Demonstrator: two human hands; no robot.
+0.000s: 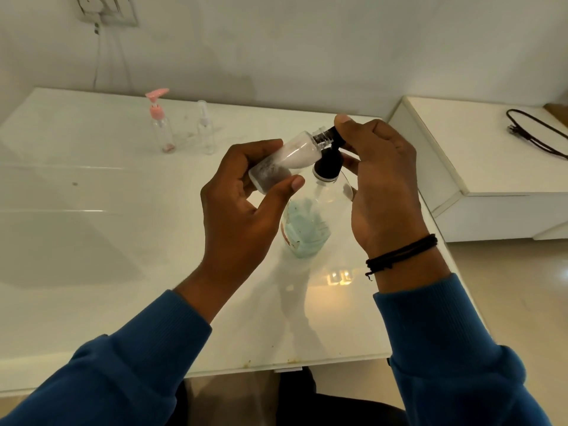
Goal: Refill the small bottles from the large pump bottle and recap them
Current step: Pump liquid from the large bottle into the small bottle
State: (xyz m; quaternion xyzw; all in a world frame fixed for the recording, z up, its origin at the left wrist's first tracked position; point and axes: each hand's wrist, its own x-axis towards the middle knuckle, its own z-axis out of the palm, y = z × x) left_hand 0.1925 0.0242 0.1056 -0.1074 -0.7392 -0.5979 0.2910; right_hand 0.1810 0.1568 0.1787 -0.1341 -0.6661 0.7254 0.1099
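Tilted small clear bottle (281, 161) against large pump bottle's (310, 222) black nozzle (333, 135)

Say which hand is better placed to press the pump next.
Right, probably. The right hand already rests on the black pump head of the large pump bottle, while the left hand grips the tilted small bottle with its mouth at the nozzle.

The near and left parts of the white worktop (92, 272) lie bare, wide enough for a hand to pass. At the middle the big pump bottle (307, 229) stands upright, with both hands just above it. Toward the back, the pink-capped bottle (161, 130) and the clear spray bottle (206, 130) stand near each other, well apart from the pump bottle. The wall closes the far edge.
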